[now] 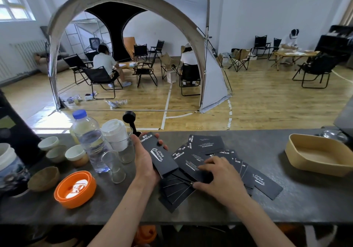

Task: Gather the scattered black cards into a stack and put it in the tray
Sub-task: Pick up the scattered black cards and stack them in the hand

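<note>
Several black cards with white print (206, 145) lie fanned and overlapping on the dark grey counter (305, 199). My left hand (145, 160) grips a small stack of black cards (159, 154), thumb on one long edge and fingertips curled over the other. My right hand (219, 178) lies over the middle of the spread and pinches one black card (193, 167) between thumb and fingers. More cards stick out under both hands, toward me and to the right. The tan tray (298, 151) stands on the counter at the far right, nothing in it.
Left of the cards stand a water bottle (89, 141), glass cups (114, 166), a white lidded cup (115, 132), small ceramic cups (75, 154), a wooden bowl (44, 178) and an orange lid (75, 188). A black scoop (130, 121) stands behind. A metal kettle (335, 135) sits behind the tray.
</note>
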